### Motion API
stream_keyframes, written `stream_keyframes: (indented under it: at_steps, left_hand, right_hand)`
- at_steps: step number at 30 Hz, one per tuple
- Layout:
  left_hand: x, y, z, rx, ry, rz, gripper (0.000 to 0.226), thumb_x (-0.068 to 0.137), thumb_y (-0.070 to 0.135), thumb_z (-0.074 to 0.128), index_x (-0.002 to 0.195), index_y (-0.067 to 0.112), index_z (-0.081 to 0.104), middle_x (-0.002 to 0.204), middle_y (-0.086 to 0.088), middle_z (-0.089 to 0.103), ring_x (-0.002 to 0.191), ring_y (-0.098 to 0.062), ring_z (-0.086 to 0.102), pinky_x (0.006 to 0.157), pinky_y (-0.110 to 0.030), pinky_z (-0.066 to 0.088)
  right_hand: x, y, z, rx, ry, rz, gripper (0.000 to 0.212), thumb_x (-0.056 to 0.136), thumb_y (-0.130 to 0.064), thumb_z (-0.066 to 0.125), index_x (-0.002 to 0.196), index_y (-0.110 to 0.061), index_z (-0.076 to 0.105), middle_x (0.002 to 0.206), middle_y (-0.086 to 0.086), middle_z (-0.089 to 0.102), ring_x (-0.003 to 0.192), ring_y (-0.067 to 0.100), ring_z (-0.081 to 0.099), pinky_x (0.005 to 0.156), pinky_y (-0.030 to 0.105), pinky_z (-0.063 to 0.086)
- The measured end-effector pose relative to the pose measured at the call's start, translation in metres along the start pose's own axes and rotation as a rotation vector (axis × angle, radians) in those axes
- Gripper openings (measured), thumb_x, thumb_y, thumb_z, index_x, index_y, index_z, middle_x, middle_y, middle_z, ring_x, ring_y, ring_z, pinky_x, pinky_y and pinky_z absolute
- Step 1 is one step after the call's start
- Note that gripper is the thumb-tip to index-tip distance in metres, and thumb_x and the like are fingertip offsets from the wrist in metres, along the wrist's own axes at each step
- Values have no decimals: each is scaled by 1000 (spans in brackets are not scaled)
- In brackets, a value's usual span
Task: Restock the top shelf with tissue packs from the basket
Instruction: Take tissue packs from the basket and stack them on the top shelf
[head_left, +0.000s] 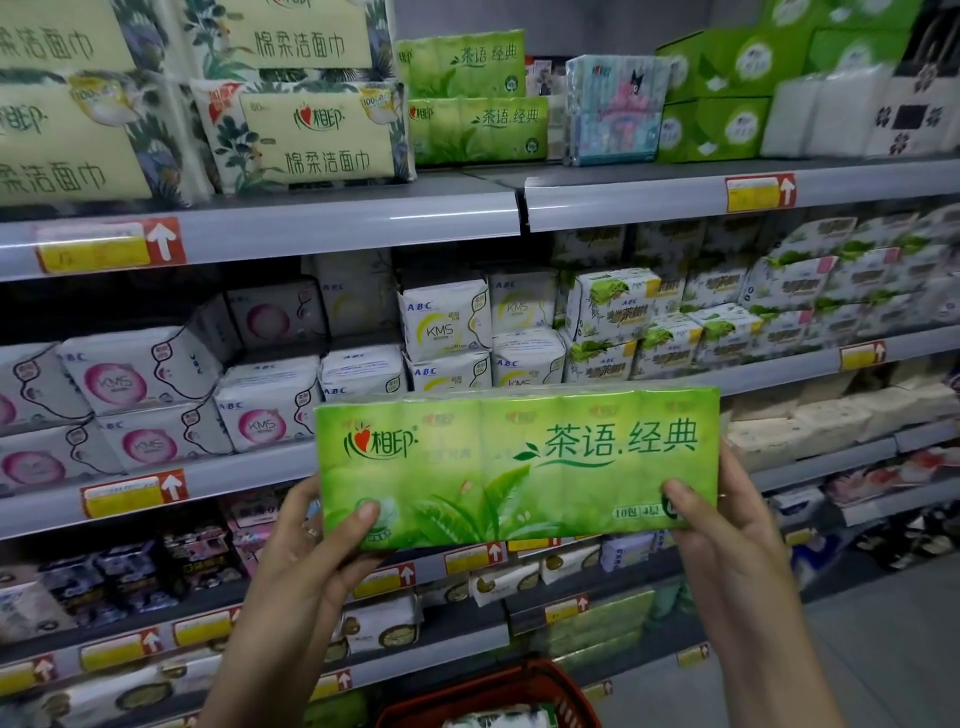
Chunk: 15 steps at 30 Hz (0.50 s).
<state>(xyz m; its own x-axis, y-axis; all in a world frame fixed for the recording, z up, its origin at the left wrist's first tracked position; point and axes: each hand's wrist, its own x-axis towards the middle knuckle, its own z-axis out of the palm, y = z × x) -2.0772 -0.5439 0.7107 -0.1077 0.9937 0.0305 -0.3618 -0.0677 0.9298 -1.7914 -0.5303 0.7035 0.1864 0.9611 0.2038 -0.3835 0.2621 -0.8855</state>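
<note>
While both hands, left hand (317, 540) and right hand (727, 519), pinch a green tissue pack (517, 467) by its ends, it sits level. Lifting it flat onto the matching stack (475, 98) on the top shelf (363, 221) should work best.

I hold a green pack (519, 467) with its face toward me, long side nearly level, the 3 o'clock end a touch higher. It is a glossy multi-pack printed with tea leaves and dark green Chinese lettering. My left grip (311, 551) pinches its 8 o'clock corner, and my right grip (727, 530) pinches its 4 o'clock corner. On the top shelf (337, 223), at 12 o'clock, two matching packs (475, 98) lie stacked, faces forward. The red mesh basket (545, 680) sits at 6 o'clock, below the pack, with something pale inside.
</note>
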Motion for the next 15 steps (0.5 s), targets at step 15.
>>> stream_keyframes:
  at_steps: [15]
  left_hand:
    - [1, -1, -24, 10, 3, -49, 109, 14, 54, 94, 112, 22, 60, 98, 0, 75, 87, -15, 72, 62, -20, 56]
  right_hand:
    - [-25, 13, 20, -54, 87, 33, 89, 42, -44, 91, 125, -35, 60, 126, -3, 64, 113, 15, 62, 83, 23, 54]
